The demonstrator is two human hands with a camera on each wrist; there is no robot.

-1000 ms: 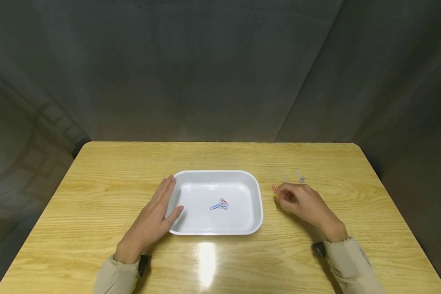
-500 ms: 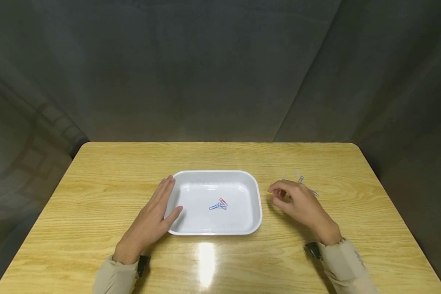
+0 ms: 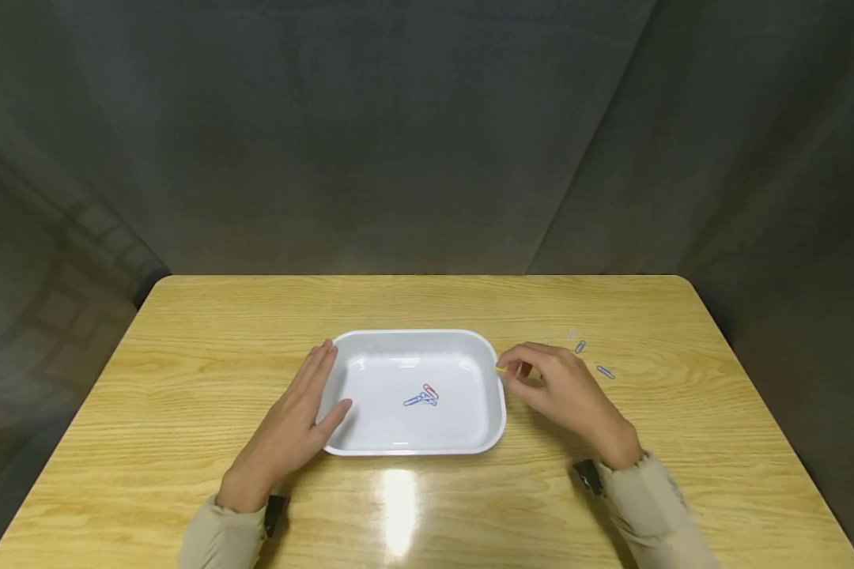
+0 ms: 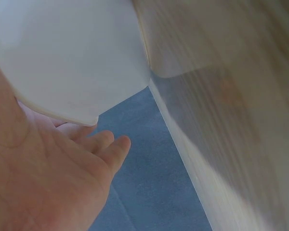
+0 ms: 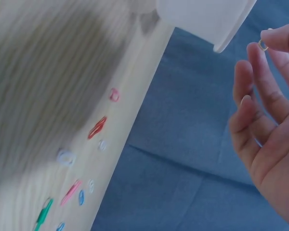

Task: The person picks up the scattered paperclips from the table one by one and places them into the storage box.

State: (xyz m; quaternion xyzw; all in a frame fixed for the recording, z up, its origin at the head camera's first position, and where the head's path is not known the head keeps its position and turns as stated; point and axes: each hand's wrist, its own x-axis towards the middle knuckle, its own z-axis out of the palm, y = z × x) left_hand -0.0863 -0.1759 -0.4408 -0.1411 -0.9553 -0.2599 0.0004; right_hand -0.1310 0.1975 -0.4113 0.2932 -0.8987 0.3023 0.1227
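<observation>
My right hand (image 3: 562, 391) pinches a yellow paper clip (image 3: 501, 369) between thumb and forefinger, at the right rim of a white rectangular tray (image 3: 427, 452). In the right wrist view the clip (image 5: 263, 45) shows as a small loop at the fingertips, with the other fingers loosely bent. My left hand (image 3: 285, 431) lies along the tray's left side with straight fingers, its thumb over the inside. The left wrist view shows fingers (image 4: 116, 151) outside and below the tray rim (image 4: 62, 118). Blue paper clips (image 3: 413, 401) and a red paper clip (image 3: 430, 391) lie bunched on the tray floor.
Right of the tray, two blue paper clips (image 3: 606, 371) and a faint clear clip (image 3: 572, 335) lie on the wooden table (image 3: 221, 340). The right wrist view shows several more clips, among them a red one (image 5: 97, 127) and a green one (image 5: 43, 214). Dark curtains (image 3: 370, 158) hang behind the table.
My right hand has lifted the yellow paper clip and moved left with it to the tray's right rim, uncovering a blue clip on the table. My left hand stays in place.
</observation>
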